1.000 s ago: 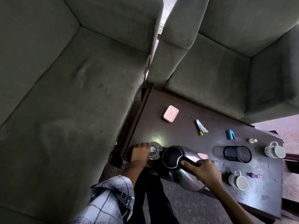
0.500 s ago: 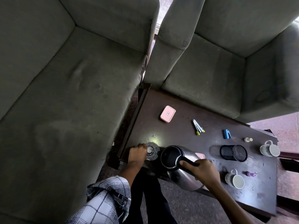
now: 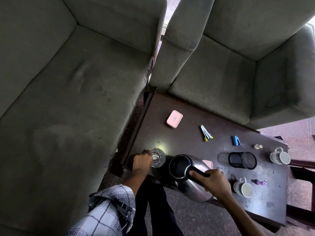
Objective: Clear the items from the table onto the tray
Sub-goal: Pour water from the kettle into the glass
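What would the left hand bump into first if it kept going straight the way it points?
The left hand grips the glass, so that comes first. Beyond it lies open table, then probably the pink box, though the line is hard to judge.

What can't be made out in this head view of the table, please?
Tray: nowhere in the head view.
Pink item: mostly hidden behind the kettle, which the right hand grips.
Glass: its near side is covered by the left hand holding it; contents unclear.
Purple object and small white bottle: too small to identify.
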`<state>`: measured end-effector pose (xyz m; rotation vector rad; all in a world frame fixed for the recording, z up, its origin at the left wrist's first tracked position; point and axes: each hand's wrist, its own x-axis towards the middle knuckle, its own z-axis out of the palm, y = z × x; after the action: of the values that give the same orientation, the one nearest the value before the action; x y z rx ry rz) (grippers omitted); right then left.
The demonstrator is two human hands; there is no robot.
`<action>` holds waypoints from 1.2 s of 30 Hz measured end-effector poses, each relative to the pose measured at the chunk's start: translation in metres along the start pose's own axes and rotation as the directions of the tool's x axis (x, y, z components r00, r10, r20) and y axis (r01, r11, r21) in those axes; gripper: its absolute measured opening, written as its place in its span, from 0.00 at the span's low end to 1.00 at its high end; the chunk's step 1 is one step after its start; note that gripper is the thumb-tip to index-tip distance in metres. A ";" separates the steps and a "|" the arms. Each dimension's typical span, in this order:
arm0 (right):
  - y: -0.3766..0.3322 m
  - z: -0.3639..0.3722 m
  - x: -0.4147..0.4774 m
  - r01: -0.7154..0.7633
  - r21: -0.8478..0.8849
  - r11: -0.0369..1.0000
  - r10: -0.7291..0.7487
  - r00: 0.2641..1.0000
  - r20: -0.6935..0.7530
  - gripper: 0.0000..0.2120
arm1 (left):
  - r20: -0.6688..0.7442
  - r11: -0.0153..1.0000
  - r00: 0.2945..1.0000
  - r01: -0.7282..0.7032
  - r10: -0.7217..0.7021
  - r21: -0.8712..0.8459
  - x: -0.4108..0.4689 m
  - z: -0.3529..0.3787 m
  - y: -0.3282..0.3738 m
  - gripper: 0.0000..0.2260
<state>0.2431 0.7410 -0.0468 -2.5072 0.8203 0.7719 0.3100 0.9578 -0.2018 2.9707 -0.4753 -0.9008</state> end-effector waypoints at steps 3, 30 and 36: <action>0.002 -0.001 -0.002 -0.009 -0.007 1.000 0.009 1.000 0.007 0.31 | -0.005 1.000 1.000 0.010 -0.010 -0.010 0.000 0.000 0.000 0.20; 0.004 0.000 -0.003 -0.015 -0.010 1.000 0.015 1.000 -0.003 0.31 | -0.007 0.998 0.999 0.049 -0.049 -0.031 -0.004 -0.005 0.006 0.20; 0.003 0.000 -0.002 -0.019 -0.020 1.000 0.019 1.000 -0.006 0.31 | -0.005 0.998 0.999 0.048 -0.048 -0.031 -0.005 -0.006 0.006 0.20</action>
<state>0.2393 0.7396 -0.0459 -2.5239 0.8428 0.7838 0.3076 0.9527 -0.1940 2.9681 -0.3873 -0.8940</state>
